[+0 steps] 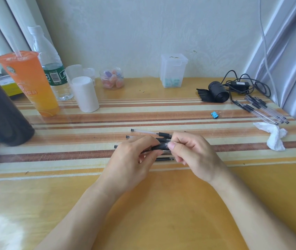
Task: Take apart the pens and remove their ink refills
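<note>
Head view is showing the left hand (134,159) and right hand (192,152) both pinching one black-grip pen (160,147) above the striped table (71,159), while the orange cup (30,82) is bearing unreadable print.

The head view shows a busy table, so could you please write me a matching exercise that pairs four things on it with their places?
Things:
1. orange drink cup
2. binder clip
3. crumpled tissue
4. clear lidded box

Places:
A. by the wall, at the back
B. far left, beside the water bottle
C. right edge, near the pen pile
D. alone on the stripes, right of centre

Pairs: 1-B, 2-D, 3-C, 4-A
</note>
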